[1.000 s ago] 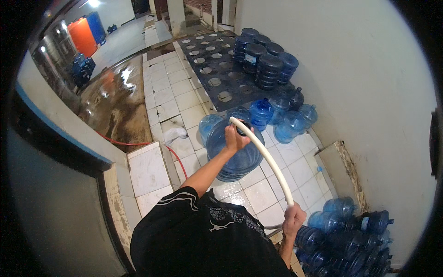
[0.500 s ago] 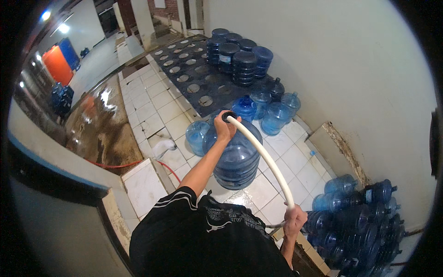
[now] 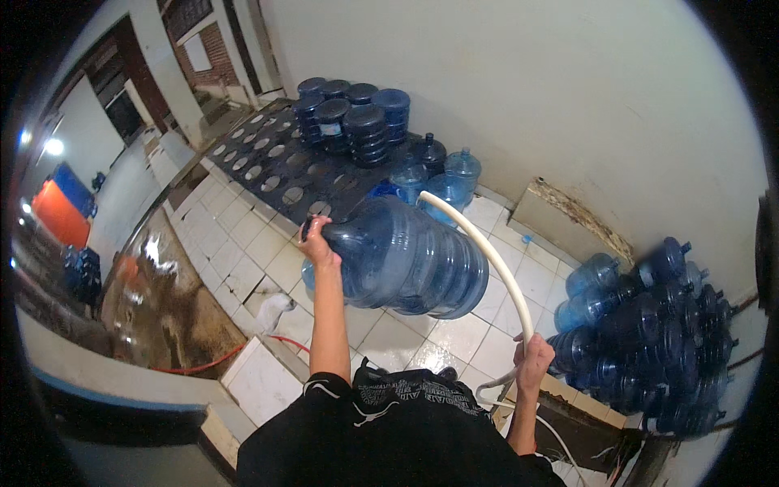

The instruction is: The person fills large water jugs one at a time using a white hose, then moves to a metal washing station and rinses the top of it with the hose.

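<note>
My left hand (image 3: 319, 237) is closed around the neck of a large blue water jug (image 3: 414, 260). The jug is tipped far over on its side, its mouth toward the left and its base toward the right. In my right hand (image 3: 534, 362) is a thick cream-white hose (image 3: 497, 261), which arches up and over the far side of the jug. The hose's free end is apart from the jug's mouth. A paler blue jug (image 3: 307, 274) stands behind the tilted one, mostly hidden by it and my left hand.
Several upturned jugs (image 3: 365, 130) stand on a dark mat with round holes (image 3: 260, 154) by the wall, with upright jugs (image 3: 462, 170) nearer. Many jugs lie stacked (image 3: 625, 325) at the right. A red hose (image 3: 203, 368) crosses the low ledge at the left; a white cat-like shape (image 3: 272, 310) lies near it.
The jug has gone from upright to tipped leftward, my left hand moving left with its neck. The hose end has come away from the jug's mouth. My view has shifted right.
</note>
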Motion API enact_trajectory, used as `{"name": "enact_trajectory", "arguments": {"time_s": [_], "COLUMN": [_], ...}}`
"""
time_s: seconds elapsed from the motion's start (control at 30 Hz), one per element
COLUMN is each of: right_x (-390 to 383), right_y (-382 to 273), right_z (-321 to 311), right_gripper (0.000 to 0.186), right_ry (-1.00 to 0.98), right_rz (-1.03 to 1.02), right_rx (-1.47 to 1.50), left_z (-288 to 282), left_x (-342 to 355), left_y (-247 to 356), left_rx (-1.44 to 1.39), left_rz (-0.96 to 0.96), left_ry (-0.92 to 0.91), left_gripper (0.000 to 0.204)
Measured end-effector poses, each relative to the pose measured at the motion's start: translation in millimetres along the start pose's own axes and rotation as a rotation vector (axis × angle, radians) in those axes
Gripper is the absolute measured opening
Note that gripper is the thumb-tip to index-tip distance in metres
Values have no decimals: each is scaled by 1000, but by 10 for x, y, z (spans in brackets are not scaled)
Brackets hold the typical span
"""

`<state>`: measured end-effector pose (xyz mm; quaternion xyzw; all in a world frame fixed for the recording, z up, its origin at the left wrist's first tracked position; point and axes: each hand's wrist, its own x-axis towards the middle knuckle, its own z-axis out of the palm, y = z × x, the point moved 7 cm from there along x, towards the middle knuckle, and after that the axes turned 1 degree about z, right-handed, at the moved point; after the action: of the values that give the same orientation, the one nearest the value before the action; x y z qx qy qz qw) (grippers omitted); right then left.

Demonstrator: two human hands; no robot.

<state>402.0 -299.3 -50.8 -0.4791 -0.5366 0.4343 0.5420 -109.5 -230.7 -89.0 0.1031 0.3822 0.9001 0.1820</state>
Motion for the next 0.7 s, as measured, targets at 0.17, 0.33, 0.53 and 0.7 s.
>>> {"name": "enact_trajectory", "arguments": {"time_s": [0.17,0.33,0.53,0.7], "right_x": [-109,-336,60,665], "right_y": [70,87,178,225], "right_z": [-283,-558,-588,-510], "right_gripper": [45,47,47,49], "right_ry": [158,264,320,237], "right_rz": [59,69,141,117], "right_rx": [50,98,141,164], "left_z": [241,303,499,709], "left_x": [-128,104,120,-15], "left_y": [230,411,549,665], "left_rx": [-140,-170,-213,-273], "left_rz": [-106,-52,-19,-35], "left_ry": [122,118,20,-36], "left_gripper": [14,11,11,10]}}
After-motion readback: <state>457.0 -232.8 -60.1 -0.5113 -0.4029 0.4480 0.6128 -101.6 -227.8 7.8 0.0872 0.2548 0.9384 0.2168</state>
